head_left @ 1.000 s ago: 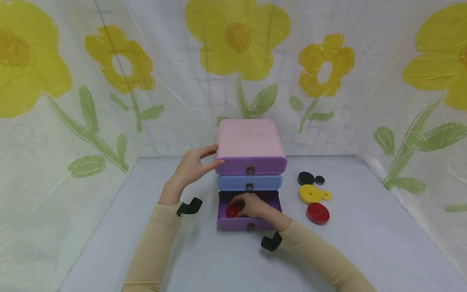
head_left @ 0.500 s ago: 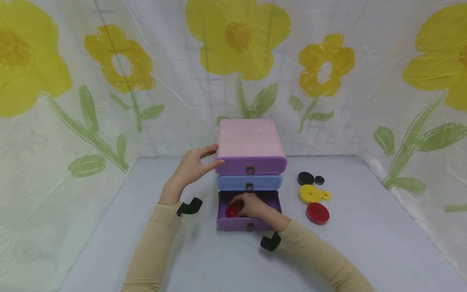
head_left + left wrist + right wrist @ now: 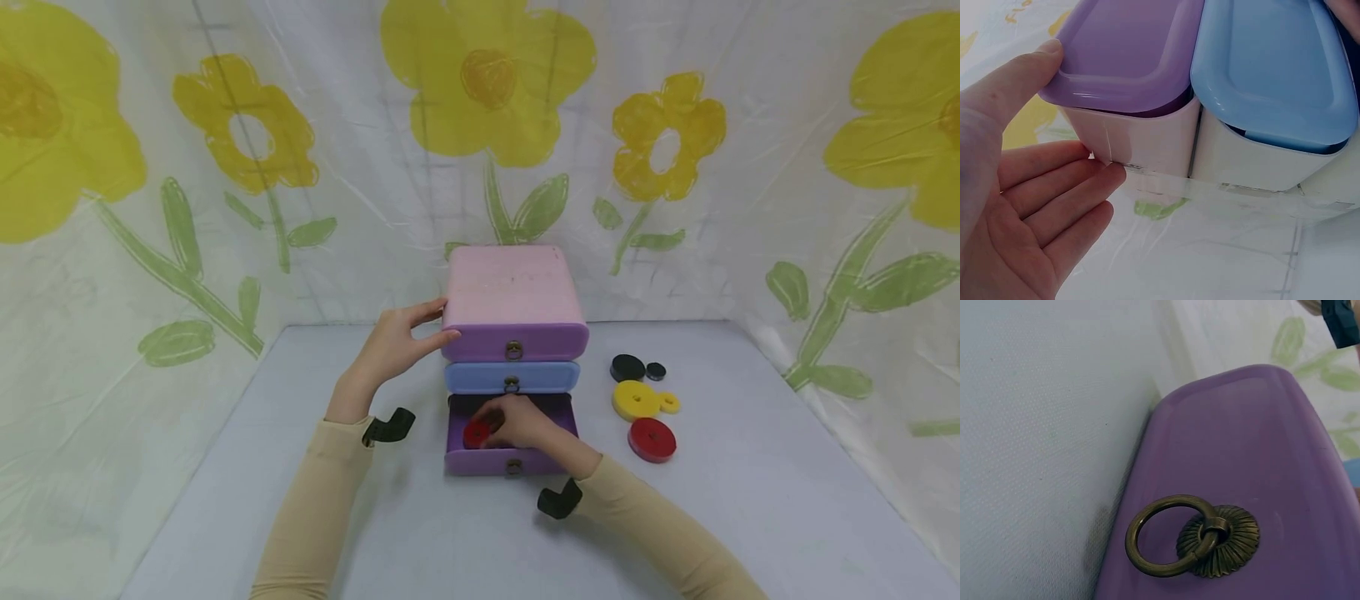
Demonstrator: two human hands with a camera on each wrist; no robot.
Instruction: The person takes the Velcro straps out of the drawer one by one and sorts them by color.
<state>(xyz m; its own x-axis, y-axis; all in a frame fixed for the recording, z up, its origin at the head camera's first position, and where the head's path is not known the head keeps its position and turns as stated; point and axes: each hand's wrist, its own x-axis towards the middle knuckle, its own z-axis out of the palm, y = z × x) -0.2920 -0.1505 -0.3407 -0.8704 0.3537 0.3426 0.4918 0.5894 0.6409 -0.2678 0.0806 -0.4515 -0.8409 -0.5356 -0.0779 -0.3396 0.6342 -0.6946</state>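
A small drawer cabinet with a pink top stands at the table's middle. My left hand steadies its upper left side. In the left wrist view, the thumb touches the edge of the purple top drawer and the fairly straight fingers lie against the pink side. The purple bottom drawer is pulled out. Inside it, my right hand holds a small red disc with a centre hole near the drawer's left end. The right wrist view shows only the drawer front and its brass ring pull.
Right of the cabinet lie a large red disc, a large yellow disc touching a small yellow one, and two black discs, one large and one small. The blue middle drawer is closed. A flowered curtain hangs behind.
The red disc in the right hand has tilted slightly inside the drawer. Otherwise both hands and the cabinet stay nearly still.
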